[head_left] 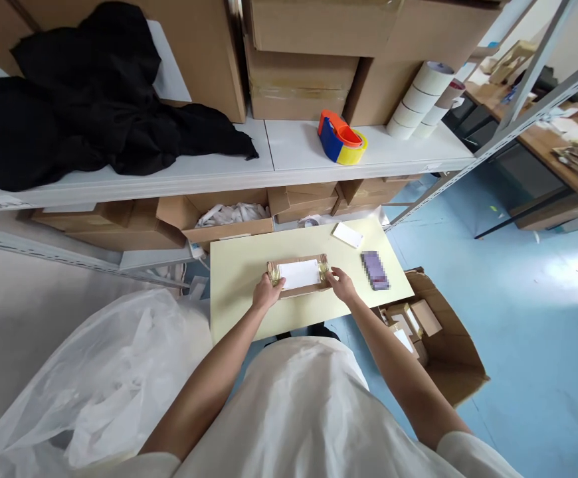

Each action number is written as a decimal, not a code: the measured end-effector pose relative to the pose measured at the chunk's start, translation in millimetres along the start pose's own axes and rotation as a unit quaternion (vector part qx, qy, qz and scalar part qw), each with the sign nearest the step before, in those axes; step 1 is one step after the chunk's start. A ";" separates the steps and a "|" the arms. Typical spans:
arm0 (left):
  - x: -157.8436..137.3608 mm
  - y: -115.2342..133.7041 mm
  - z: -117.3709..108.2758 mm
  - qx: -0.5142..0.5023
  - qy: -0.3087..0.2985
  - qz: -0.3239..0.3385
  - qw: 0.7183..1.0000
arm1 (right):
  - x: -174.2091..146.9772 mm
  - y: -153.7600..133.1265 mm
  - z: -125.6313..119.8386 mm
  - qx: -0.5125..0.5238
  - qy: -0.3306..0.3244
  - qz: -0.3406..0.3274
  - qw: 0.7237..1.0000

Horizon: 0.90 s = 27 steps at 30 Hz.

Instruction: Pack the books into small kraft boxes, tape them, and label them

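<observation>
A small cardboard box (pixel 303 289) with a white label (pixel 299 273) on its top lies on the pale yellow table (pixel 242 312). Shiny tape wraps both of its ends. My left hand (pixel 268 292) grips the near left corner, thumb on top near the label. At the right end, my right hand (pixel 341 285) holds the box with its fingers against the edge. To the right of the box lie a white rectangular pad or stack (pixel 347 235) and a purple, pixelated object (pixel 375 270).
An open carton (pixel 448 352) with several small boxes stands on the floor at right. A plastic bag (pixel 119 372) is at left. The shelf (pixel 299 153) ahead holds black cloth (pixel 94 99), a tape dispenser (pixel 341 138) and label rolls (pixel 418 99).
</observation>
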State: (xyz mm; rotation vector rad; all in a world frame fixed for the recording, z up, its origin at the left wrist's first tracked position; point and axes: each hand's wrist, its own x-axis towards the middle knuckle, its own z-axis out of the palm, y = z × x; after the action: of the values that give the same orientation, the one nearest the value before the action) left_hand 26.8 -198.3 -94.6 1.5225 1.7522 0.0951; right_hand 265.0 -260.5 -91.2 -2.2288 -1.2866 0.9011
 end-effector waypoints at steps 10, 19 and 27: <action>-1.2 -11.1 8.1 -0.017 0.059 0.037 0.997 | -1.8 -3.0 15.4 0.020 -0.012 -0.012 1.000; -40.9 23.0 -2.7 -0.096 0.091 0.121 0.984 | -43.3 18.7 -33.1 0.268 -0.026 0.021 0.963; -88.7 155.4 45.6 -0.108 -0.099 0.212 0.966 | -113.5 121.8 -130.3 0.368 0.119 0.075 0.919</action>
State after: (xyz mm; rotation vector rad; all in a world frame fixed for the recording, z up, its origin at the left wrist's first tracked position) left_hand 175.1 -251.6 1.6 1.6573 1.1993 0.3275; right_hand 389.6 -422.9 -38.6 -1.7604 -0.5305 0.9324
